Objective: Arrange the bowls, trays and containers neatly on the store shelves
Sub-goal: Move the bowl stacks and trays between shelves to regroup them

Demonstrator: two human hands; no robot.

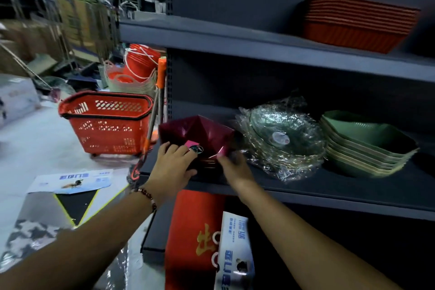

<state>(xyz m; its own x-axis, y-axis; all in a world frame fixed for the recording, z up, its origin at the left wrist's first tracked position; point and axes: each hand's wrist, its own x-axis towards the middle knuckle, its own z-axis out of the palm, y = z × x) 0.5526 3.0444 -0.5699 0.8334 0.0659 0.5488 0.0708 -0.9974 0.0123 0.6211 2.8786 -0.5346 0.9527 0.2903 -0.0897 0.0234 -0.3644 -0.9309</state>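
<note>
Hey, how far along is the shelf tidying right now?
Looks done: the green bowls and the wrapped glass plates sit stacked on the middle shelf, and the red trays on the shelf above. In hand: the left hand and right hand both hold the dark red bowls at the shelf's left end. Left: settling that stack; whether more stock waits is unclear.

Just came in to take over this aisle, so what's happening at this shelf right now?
A person is setting a stack of dark red bowls at the left end of the middle shelf. The left hand grips its near left edge and the right hand pinches its near right rim. Beside it stand plastic-wrapped glass bowls and a stack of green bowls. Orange-red trays sit on the shelf above. A red shopping basket stands on the floor to the left.
</note>
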